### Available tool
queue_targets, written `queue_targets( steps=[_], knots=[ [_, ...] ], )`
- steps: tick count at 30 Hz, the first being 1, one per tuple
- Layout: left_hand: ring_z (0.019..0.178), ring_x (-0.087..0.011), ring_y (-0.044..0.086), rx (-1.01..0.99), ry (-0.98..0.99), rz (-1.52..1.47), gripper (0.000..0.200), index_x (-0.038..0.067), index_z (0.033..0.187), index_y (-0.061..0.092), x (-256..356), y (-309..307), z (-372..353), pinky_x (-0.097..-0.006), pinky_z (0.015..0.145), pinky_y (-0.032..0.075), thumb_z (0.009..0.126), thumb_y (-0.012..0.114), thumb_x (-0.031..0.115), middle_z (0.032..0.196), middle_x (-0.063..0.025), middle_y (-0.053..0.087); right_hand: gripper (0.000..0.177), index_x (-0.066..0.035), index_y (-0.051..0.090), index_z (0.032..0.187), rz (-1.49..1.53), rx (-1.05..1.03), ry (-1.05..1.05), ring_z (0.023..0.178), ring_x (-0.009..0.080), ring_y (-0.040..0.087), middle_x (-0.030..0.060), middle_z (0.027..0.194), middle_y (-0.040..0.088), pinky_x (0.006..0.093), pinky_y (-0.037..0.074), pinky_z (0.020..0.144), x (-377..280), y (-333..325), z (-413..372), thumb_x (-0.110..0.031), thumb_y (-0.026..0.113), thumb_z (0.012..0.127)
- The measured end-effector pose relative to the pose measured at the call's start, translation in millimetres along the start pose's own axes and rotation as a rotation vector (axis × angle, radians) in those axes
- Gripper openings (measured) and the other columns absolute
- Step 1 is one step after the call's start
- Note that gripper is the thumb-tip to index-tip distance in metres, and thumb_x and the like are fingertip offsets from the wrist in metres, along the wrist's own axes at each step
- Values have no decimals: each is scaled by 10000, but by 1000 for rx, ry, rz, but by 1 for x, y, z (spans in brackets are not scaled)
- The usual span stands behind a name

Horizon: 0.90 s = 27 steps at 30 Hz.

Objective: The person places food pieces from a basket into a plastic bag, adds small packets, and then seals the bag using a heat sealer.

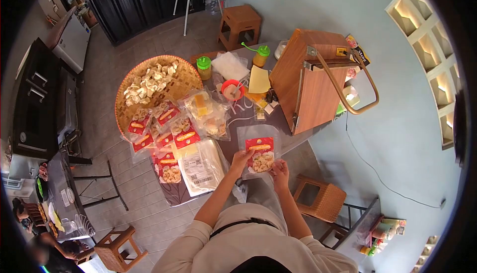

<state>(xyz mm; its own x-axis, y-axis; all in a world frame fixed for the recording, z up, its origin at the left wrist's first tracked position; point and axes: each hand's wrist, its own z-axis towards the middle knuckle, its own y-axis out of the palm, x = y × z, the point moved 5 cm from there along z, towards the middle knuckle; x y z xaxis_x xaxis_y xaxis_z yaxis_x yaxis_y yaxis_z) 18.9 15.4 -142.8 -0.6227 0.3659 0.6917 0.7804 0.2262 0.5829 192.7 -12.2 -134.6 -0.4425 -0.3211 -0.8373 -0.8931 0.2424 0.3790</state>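
Note:
Between my two hands is a clear plastic pouch with a red printed label (pixel 260 155) that pictures pale snack pieces. My left hand (pixel 240 161) grips its left edge, fingers closed. At the lower right edge, my right hand (pixel 279 170) pinches the plastic. Left of my left hand lies a stack of plastic mailers with a printed shipping label (pixel 201 169). Beyond it, several similar red-labelled pouches (pixel 185 134) lie piled against a round woven tray (pixel 124 91). Pale, curled snack pieces (pixel 151 81) are heaped inside that tray.
A brown wooden case with a curved handle (pixel 318 84) stands at the table's right. Near it are an orange bowl (pixel 232 90), green-capped bottles (pixel 203 64) and yellow paper (pixel 259 79). Brown stools (pixel 319 198) stand on the floor. Another person (pixel 47 253) is at lower left.

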Motion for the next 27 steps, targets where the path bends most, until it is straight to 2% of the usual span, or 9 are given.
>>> queue_targets(
  steps=[1,3,7,9,11,15,21,25,27],
  knots=[
    [684,-98,562,1,0,0,473,-20,1073,506,2,-1,-2,-204,598,436,740,663,277,843,-94,609,204,-97,461,998,-171,-6,-91,797,96,511,18,892,531,252,428,717,-7,0,1,-62,518,805],
    [541,-62,519,88,184,296,289,-10,793,626,17,-6,-9,-208,492,401,749,653,274,635,-32,602,244,-98,460,1027,-340,-14,-177,823,113,510,21,919,529,242,420,725,-17,4,0,-62,528,795],
    [462,-75,487,54,198,593,294,-21,729,627,34,-20,-14,-249,424,369,729,668,270,534,-63,574,380,-59,472,1075,-730,90,-639,861,190,506,75,943,520,298,403,727,-93,52,-17,-48,595,716],
    [396,-142,473,31,474,748,325,-34,693,610,42,-21,-15,-287,409,372,711,672,285,489,-129,540,400,-48,482,1072,-897,108,-755,872,229,509,101,961,521,327,395,745,-128,80,-26,-49,608,692],
    [405,-188,488,44,517,910,343,-37,685,602,55,-17,-25,-306,419,382,703,674,298,505,-155,535,336,-65,540,1013,-1108,-115,-1054,894,266,504,108,948,535,358,370,775,-148,117,-36,-57,611,684],
    [448,-280,527,109,607,1066,392,-37,646,586,69,-16,-40,-351,447,406,683,681,341,534,-172,543,241,-94,587,923,-1274,-325,-1052,857,237,519,70,885,567,348,355,751,-141,144,-30,-62,618,686],
    [469,-265,546,223,420,923,400,-32,661,595,92,-32,-62,-339,465,421,654,701,354,554,-175,555,167,-112,597,865,-1167,-540,-984,762,196,532,11,769,582,328,340,669,-134,172,-17,-87,620,701],
    [472,-239,554,301,424,947,382,-19,688,604,109,-26,-75,-328,465,421,645,712,345,552,-166,558,165,-110,594,861,-1101,-622,-1058,781,201,530,11,760,571,335,348,667,-139,192,-13,-108,628,699],
    [480,-207,561,280,591,955,369,-9,711,611,114,-18,-80,-317,467,421,633,725,333,553,-151,563,163,-110,592,858,-1106,-641,-1115,788,200,529,9,761,570,338,349,665,-140,199,-10,-117,630,699]
  ],
)
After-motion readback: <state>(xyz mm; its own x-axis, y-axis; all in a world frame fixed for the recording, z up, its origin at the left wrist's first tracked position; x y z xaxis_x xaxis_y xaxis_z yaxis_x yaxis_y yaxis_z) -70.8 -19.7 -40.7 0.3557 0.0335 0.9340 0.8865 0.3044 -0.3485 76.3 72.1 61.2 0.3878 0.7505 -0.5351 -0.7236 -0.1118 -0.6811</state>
